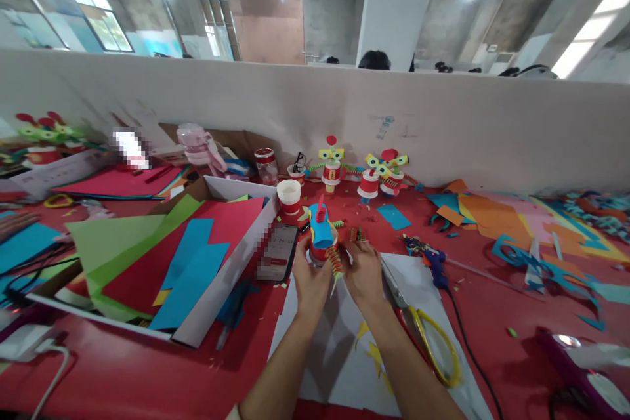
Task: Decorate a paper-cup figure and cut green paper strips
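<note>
A paper-cup figure (322,233) with a blue paper top, a red crest and pleated paper strips sits between my hands, over the near white sheet. My left hand (312,282) is closed around its left side. On the other side, my right hand (363,272) is bent with its fingers closed against the cup; the fingertips are partly hidden. A red-and-green pleated strip (335,262) hangs between both thumbs. Another folded strip (359,234) shows just beyond my right fingers. The cup's lower part is mostly covered by my hands.
Yellow-handled scissors (436,344) and a glue gun (436,266) lie to the right. A phone (278,252) and a box of coloured paper (197,335) are left. Finished figures (331,170), a white cup (289,195) and a jar (266,166) stand behind.
</note>
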Demonstrator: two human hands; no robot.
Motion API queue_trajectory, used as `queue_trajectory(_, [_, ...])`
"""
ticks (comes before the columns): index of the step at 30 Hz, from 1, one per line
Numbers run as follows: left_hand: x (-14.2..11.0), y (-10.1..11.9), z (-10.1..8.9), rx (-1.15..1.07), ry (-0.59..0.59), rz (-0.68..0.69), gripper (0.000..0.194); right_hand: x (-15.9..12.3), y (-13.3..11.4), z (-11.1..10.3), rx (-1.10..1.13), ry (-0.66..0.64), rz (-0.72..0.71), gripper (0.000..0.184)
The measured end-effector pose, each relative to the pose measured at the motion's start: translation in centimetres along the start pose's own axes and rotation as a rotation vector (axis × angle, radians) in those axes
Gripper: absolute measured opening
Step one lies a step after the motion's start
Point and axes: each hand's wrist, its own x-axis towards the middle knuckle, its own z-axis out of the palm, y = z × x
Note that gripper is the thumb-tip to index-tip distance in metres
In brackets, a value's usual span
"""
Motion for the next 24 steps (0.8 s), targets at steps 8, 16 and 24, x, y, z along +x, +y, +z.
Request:
queue_trajectory(8, [0.1, -1.6, -0.4, 0.072, 0.011, 0.02, 0.048, 1.5, 1.3, 0.3, 0.086, -0.027, -0.162, 0.019])
queue_trajectory(16, [0.4, -2.2, -0.5, 0.109, 0.02, 0.046, 0.052, 2.3, 1.8, 0.4, 0.219, -0.078, -0.22, 0.021])
queue_trajectory(24, [-0.1, -2.1, -0.4, 0.191, 0.039, 0.072, 0.052, 2.5, 1.8, 0.0, 0.258, -0.118, -0.213, 0.019])
